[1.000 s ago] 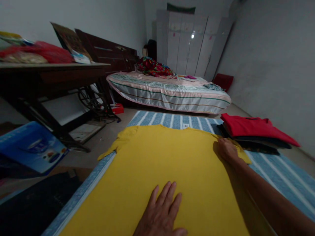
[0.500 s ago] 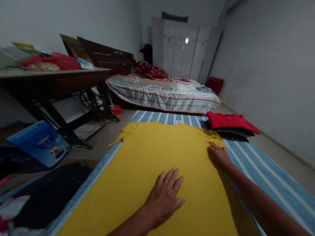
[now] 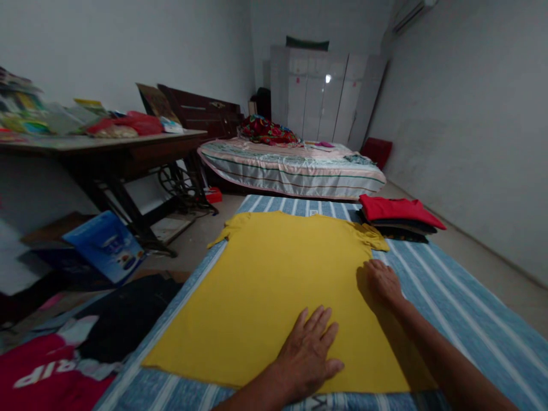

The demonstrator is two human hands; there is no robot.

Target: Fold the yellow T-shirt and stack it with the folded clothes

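Note:
A yellow T-shirt lies spread out on the bed's blue-and-white striped sheet, neck end away from me and hem toward me. My left hand rests flat on the lower middle of the shirt, fingers stretched and slightly apart. At the shirt's right side, just below the short sleeve, my right hand has its fingers bent together on the edge of the cloth. Its fingertips are partly hidden, and a shadow falls beside them on the shirt.
Folded clothes with a red garment on top are stacked at the right far corner. Left of the bed are dark clothes, a red garment with lettering, a blue box and a sewing-machine table. Another bed stands beyond.
The view has shifted back, so the shirt's hem and the red lettered garment now show. My right hand has slid down slightly from the sleeve along the shirt's side. My left hand stays flat.

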